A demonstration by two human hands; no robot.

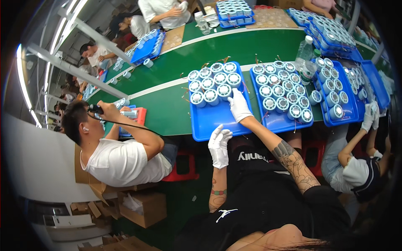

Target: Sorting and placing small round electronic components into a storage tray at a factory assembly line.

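Note:
Before me a blue plastic tray (209,122) holds several light-blue cylinders with white, slotted round tops and thin wires. The cylinders stand upright in its far part, and its near part shows bare blue. My right hand (240,108), in a white glove, reaches over the tray's right side. Its fingers and thumb are apart beside a front-row cylinder (224,91); whether they touch it I cannot tell. My left hand (220,147), also white-gloved, hovers at the tray's near edge with loosely bent, separated fingers and nothing in it.
Right of my tray stands another blue tray (268,120) of cylinders, then clear bottles (304,50) and more trays. A co-worker at left holds a black corded tool (95,109); another person's gloved hands (370,116) are at right. Cardboard boxes (144,209) sit on the floor.

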